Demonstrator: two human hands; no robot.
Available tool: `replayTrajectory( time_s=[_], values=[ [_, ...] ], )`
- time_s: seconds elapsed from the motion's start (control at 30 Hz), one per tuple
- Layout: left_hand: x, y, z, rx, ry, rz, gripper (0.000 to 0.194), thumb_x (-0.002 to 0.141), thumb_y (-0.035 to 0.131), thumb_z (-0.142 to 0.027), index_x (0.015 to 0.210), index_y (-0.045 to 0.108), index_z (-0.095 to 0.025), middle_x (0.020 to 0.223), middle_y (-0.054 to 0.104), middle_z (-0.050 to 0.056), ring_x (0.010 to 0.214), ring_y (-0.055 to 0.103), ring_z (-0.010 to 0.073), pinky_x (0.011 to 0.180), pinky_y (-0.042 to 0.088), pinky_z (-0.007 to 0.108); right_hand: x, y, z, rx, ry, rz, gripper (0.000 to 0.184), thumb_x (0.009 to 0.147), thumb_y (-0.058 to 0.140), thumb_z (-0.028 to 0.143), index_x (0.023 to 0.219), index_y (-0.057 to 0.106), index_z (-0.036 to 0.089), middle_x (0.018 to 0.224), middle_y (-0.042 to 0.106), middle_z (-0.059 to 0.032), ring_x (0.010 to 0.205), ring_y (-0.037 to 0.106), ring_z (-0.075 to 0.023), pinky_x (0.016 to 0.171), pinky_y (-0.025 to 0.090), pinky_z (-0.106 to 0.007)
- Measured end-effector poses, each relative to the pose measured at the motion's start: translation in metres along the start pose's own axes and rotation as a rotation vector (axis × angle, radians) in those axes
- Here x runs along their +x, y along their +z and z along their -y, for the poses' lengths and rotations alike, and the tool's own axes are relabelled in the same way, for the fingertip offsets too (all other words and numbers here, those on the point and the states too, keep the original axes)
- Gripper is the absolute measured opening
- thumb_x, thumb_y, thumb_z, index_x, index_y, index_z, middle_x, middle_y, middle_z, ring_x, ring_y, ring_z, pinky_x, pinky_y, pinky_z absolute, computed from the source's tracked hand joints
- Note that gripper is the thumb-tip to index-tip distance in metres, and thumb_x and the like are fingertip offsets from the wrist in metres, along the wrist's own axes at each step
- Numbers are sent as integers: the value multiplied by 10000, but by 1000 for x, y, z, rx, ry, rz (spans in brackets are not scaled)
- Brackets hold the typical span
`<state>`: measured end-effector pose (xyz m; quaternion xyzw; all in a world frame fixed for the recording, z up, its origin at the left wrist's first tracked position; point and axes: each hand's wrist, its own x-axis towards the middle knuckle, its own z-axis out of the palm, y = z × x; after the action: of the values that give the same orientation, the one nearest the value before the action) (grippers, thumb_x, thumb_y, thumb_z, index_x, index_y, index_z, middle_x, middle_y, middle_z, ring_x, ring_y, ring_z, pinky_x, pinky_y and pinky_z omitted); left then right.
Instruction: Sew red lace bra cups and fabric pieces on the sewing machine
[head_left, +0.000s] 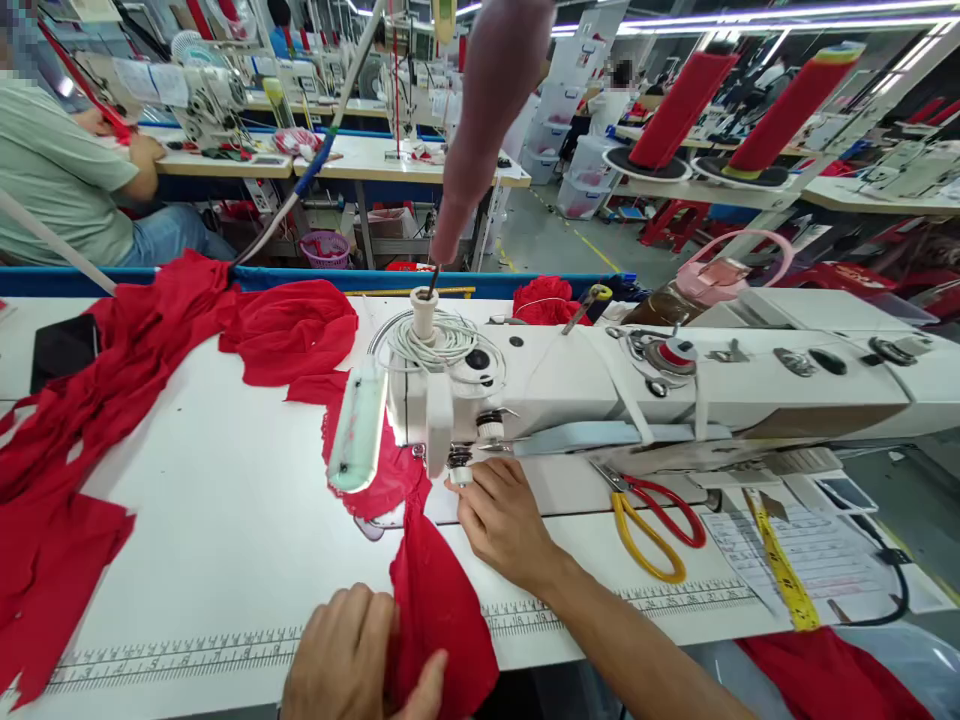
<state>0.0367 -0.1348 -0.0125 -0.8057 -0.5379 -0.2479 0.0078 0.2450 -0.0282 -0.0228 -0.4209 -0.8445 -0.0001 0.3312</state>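
At the front edge of the table, my left hand [341, 655] is closed on a piece of red fabric [442, 605], its thumb lying over the cloth. This fabric runs up as a narrow, gathered strip to the head of a white sewing machine [540, 385]. My right hand [504, 515] is beside the machine head, fingers bent together by a small white knob [460, 474]. What those fingertips pinch, if anything, is hidden. More red fabric [386, 475] lies flat under the head, partly behind a pale, clear guard plate [358, 425].
Scissors [652, 520] with red and yellow handles lie right of my right hand. A heap of red cloth [67, 450] covers the table's left side. A yellow measuring tape [784, 565] rests on papers. Red thread cones [682, 110] stand behind. A co-worker [67, 170] sits at the far left.
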Motion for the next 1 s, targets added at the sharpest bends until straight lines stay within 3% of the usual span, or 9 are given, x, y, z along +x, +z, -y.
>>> replayTrajectory(
  time_s=[0.07, 0.13, 0.27, 0.4, 0.5, 0.63, 0.8, 0.9, 1.0],
  values=[
    [-19, 5, -7, -31, -22, 63, 165, 926, 525, -285, 780, 466, -236, 692, 504, 11, 619, 483, 206, 593, 364, 338, 0, 1, 1, 21, -2, -22, 247, 912, 458, 41, 965, 661, 171, 787, 603, -29, 805, 540, -185, 812, 398, -347],
    [-24, 3, 1, -173, -106, 171, 180, 961, 438, -238, 782, 459, -238, 721, 542, 11, 630, 520, 193, 594, 392, 315, -1, 2, 2, 45, 14, -27, 266, 907, 451, 35, 984, 663, 176, 801, 618, -30, 810, 548, -185, 805, 402, -343],
    [7, -29, 58, -605, -274, 487, 328, 1042, 284, -399, 814, 458, -240, 697, 550, -26, 623, 548, 156, 578, 455, 242, -5, 3, 1, 60, 40, -19, 277, 897, 449, 21, 991, 657, 179, 867, 662, -35, 820, 570, -180, 786, 411, -333],
    [59, -73, 125, -421, -255, 528, 317, 1010, 336, -472, 890, 516, -241, 628, 540, -48, 563, 526, 164, 541, 384, 236, -8, 4, 1, 59, 49, -14, 271, 890, 461, 18, 991, 659, 173, 891, 681, -43, 825, 587, -183, 770, 432, -328],
    [86, -87, 143, -280, -243, 648, 294, 972, 400, -451, 837, 539, -230, 579, 512, -43, 552, 479, 171, 546, 311, 253, -6, 3, 3, 49, 35, 15, 270, 896, 464, 27, 1005, 666, 170, 889, 682, -51, 820, 588, -188, 762, 449, -324],
    [94, -79, 139, -242, -297, 800, 349, 937, 415, -464, 691, 461, -220, 605, 478, -23, 589, 425, 164, 564, 273, 274, 1, 0, 7, 22, -15, 88, 292, 915, 472, 60, 1097, 671, 171, 879, 673, -52, 807, 585, -190, 733, 453, -317],
    [90, -65, 126, -288, -306, 792, 448, 950, 340, -578, 720, 488, -224, 715, 585, 4, 692, 524, 194, 632, 356, 284, 14, 3, 5, -29, -80, 177, 330, 966, 459, 124, 1230, 649, 179, 882, 649, -70, 827, 575, -207, 752, 444, -332],
    [80, -55, 97, -241, -332, 692, 421, 953, 347, -579, 855, 555, -226, 846, 663, 30, 784, 605, 226, 685, 397, 297, 19, 5, 3, -38, -130, 227, 345, 942, 489, 101, 1224, 663, 193, 889, 635, -71, 841, 562, -209, 739, 422, -325],
    [66, -39, 64, -98, -318, 563, 373, 975, 280, -452, 971, 569, -217, 908, 676, 88, 849, 631, 275, 730, 404, 341, 19, 6, 2, -48, -151, 251, 367, 914, 508, 71, 1218, 670, 197, 881, 618, -70, 839, 541, -211, 743, 396, -332]
  ],
)
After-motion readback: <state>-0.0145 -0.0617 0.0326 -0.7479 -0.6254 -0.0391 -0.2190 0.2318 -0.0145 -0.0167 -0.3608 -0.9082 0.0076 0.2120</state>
